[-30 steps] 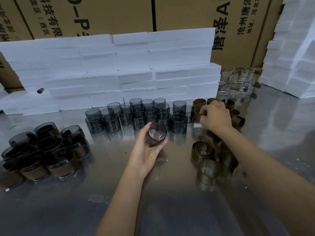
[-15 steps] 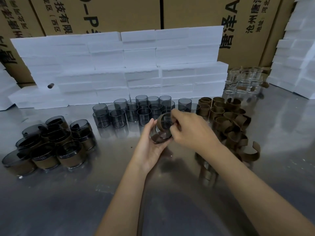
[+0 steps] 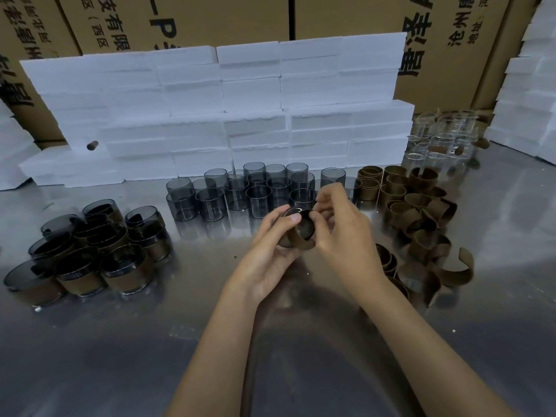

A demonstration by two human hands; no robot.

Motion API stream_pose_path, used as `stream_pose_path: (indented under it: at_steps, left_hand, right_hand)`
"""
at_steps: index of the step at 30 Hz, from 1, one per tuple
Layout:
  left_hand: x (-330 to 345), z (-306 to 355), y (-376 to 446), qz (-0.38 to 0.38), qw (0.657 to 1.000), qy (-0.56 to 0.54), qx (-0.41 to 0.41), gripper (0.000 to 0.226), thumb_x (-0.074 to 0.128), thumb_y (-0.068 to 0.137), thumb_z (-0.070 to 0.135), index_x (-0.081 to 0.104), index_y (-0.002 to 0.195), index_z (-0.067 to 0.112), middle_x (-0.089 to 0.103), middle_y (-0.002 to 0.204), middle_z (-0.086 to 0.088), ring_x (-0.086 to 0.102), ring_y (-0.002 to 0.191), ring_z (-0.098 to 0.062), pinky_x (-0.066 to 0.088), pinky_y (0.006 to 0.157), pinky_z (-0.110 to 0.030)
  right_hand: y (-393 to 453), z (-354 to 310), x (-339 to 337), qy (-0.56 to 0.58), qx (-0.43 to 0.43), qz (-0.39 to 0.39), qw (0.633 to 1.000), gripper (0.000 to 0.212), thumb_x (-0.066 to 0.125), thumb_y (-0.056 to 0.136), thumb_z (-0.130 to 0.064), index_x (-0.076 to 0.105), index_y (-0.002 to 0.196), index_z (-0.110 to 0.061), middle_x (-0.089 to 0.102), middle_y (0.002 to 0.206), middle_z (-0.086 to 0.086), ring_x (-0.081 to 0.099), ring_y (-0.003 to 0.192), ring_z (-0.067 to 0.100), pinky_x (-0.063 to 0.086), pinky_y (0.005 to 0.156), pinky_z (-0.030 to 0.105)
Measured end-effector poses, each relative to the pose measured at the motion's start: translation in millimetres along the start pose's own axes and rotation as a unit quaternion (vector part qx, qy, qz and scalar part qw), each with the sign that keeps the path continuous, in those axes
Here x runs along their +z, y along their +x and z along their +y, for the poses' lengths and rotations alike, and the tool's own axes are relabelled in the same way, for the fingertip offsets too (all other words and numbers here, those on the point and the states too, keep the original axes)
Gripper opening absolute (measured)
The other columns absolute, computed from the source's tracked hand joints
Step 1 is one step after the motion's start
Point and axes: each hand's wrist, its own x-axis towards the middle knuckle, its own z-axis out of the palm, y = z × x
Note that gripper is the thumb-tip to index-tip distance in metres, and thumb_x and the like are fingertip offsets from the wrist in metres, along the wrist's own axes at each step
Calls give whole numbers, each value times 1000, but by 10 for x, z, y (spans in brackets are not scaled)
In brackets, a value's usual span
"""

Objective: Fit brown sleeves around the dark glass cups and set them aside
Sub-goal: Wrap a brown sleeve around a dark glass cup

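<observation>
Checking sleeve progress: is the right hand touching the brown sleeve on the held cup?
Touching. The head view shows the right hand pinching the brown sleeve around the dark cup held in the left hand.

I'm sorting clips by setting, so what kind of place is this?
Probably a packing or assembly bench in a small factory or warehouse. Printed cardboard cartons and stacked white foam blocks line the back of a metal table, with batches of dark cups and loose brown sleeves.

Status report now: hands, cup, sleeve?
Left hand grips dark cup. Right hand pinches brown sleeve, partly round it. Nothing blocking.
</observation>
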Motion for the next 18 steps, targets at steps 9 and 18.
stream_pose_path:
  at_steps: [9,18]
  left_hand:
    - [159,-9,-62,-31,997,42,49,68,82,78,10,52,138,16,79,92,4,75,81,-18,61,70,-33]
    - [300,48,-154,-43,998,26,29,60,82,77,16,62,133,15,61,136,-23,71,105,-28,61,81,-39]
  right_hand:
    - [-38,-22,-14,85,21,80,993,19,65,96,-11,58,112,-16,63,99,-1,60,92,14,50,79,26]
    - [16,-63,-35,363,293,-93,880,71,66,73,-81,65,125,-33,73,118,-2,71,107,10,53,102,40]
